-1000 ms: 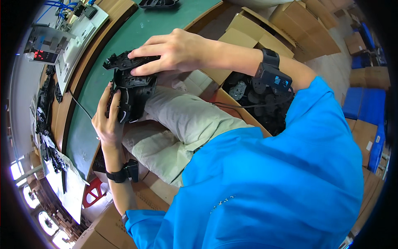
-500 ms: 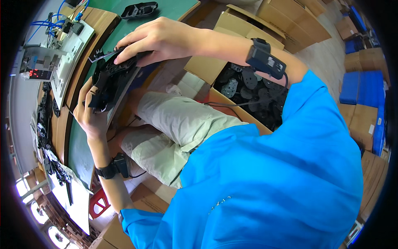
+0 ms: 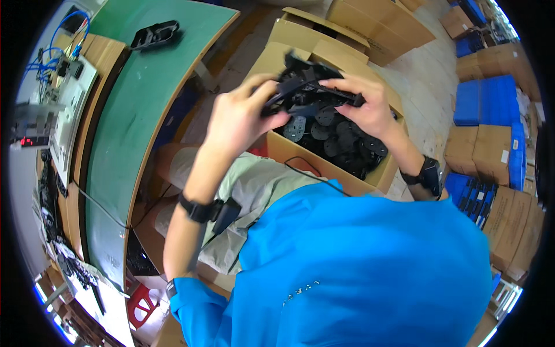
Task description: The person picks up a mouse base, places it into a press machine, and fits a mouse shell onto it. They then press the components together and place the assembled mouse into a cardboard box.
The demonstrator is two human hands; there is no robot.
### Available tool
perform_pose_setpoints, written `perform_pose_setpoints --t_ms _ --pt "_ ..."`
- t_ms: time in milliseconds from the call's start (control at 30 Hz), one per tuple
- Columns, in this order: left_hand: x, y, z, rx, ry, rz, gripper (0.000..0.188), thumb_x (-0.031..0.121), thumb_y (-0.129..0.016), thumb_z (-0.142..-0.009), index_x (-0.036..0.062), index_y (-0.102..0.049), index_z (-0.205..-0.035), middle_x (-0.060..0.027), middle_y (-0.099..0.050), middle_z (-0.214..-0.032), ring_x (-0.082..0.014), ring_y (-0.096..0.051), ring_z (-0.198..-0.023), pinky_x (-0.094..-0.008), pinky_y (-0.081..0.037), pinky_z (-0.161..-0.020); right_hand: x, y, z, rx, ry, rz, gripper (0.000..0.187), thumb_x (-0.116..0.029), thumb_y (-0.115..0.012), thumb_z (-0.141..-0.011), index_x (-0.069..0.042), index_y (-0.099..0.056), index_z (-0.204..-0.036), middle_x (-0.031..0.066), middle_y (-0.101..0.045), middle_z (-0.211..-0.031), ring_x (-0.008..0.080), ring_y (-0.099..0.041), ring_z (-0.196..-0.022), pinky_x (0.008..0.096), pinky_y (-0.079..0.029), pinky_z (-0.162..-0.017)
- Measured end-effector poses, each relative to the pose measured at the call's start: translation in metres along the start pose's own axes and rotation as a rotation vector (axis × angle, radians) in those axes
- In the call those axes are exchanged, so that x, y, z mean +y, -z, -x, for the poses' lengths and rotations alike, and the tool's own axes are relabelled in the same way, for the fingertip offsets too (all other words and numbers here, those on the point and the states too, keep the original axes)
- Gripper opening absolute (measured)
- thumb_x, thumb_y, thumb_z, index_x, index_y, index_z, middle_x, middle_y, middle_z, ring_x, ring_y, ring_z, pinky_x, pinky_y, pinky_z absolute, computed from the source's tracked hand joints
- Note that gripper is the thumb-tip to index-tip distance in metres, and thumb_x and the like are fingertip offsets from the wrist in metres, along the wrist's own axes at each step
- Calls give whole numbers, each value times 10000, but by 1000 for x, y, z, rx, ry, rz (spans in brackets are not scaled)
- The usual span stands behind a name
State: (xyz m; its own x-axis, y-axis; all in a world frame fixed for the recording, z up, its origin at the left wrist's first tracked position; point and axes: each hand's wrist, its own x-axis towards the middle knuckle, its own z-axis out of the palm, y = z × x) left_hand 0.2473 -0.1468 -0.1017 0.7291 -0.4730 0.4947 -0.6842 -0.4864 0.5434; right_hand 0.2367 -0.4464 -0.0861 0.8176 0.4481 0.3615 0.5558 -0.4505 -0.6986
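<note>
Over the open carton [image 3: 300, 151], a bundle of black moulded plastic parts [image 3: 303, 87] is held up between my two hands. My left hand [image 3: 240, 113] grips its near left side, fingers bent over the top edge and thumb below. On the other side, my right hand [image 3: 367, 107] has its fingers and thumb closed on a black bar-like edge. Motion blurs the parts, so I cannot tell whether they are one piece or several. Many flat, rounded black plastic plates [image 3: 335, 136] lie inside the carton underneath.
Left of me runs a green-topped workbench [image 3: 133, 104] bearing a black plastic shell [image 3: 155, 34]. Beyond it are a white fixture with blue tubes [image 3: 78, 92] and a red-lit display [image 3: 32, 140]. Cartons [image 3: 488, 150] and blue sheets [image 3: 485, 101] are stacked at right. A red stool [image 3: 141, 303] stands below the bench.
Both hands have swung right, from the workbench edge to above the open carton, carrying the black plastic parts. My view has turned slightly to the right too.
</note>
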Motion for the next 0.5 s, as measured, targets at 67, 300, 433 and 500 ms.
perform_pose_setpoints --t_ms 67,300,433,500 --pt "-18 -59 -9 -77 190 164 401 327 -834 -913 24 -742 -1159 -220 -759 -1101 -418 -745 -919 -447 -599 -783 38 -12 40 91 -192 -64 329 -42 -804 -914 -10 -751 -1237 126 -789 -1105 205 -732 -1000 331 -564 -926" --pt "-57 -235 -5 -118 532 566 495 410 -703 -1039 -56 -693 -1204 -265 -760 -1082 -347 -767 -984 -437 -582 -848 133 -48 131 231 -788 -138 360 -234 -768 -1007 4 -680 -1262 68 -771 -1101 148 -690 -1039 328 -534 -968" --pt "-64 -268 8 -222 682 647 663 404 -678 -1052 -55 -495 -1494 -299 -611 -1459 -387 -676 -1268 -436 -515 -1078 177 -56 168 493 -1039 -287 599 -303 -781 -1001 -5 -515 -1447 142 -739 -1189 202 -692 -1078 352 -537 -978" --pt "-75 -273 27 -241 535 480 644 316 -664 -1049 -26 -440 -1547 -288 -553 -1529 -430 -600 -1341 -476 -465 -1152 189 -56 183 458 -1118 -182 688 -334 -793 -989 -15 -453 -1495 165 -720 -1225 216 -686 -1103 357 -533 -989"
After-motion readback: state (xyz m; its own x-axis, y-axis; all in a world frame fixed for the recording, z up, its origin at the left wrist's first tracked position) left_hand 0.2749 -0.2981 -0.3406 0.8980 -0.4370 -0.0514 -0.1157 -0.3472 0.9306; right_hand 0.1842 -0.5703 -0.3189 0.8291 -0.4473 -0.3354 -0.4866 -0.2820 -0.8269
